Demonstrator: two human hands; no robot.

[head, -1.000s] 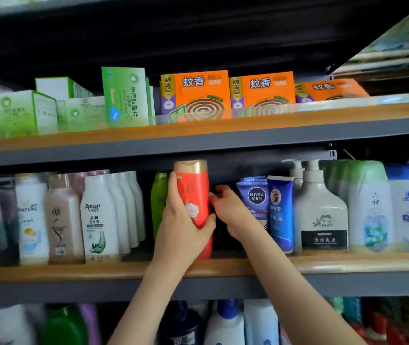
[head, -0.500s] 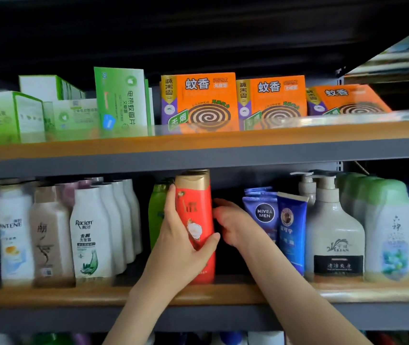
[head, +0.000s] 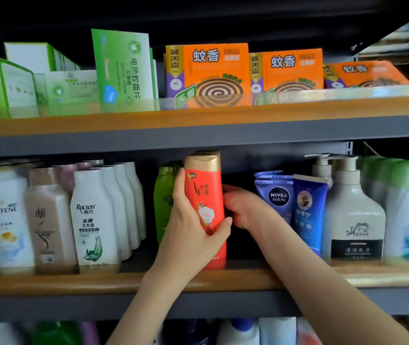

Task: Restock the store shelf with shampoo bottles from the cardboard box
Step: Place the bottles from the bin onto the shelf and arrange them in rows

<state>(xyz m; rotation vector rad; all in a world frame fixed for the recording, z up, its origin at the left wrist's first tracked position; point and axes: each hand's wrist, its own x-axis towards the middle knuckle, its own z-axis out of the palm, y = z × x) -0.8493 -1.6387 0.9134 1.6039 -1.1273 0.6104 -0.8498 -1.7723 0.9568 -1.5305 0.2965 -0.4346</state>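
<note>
Mid-frame, my left hand [head: 188, 230] grips the red, gold-capped plastic shampoo bottle [head: 204, 195]; my right hand [head: 245, 207] reaches behind it, grip unclear.

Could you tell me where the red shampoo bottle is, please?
Head view, centre: the red shampoo bottle stands on the middle shelf, gripped by the left hand, between a green bottle on its left and the Nivea Men tubes to its right.

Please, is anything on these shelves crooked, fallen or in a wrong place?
Yes, one thing. On the top shelf, the rightmost orange box leans back, while the two other orange boxes beside it stand upright. The red bottle in the left hand looks roughly upright. No spill or damage shows.
</note>
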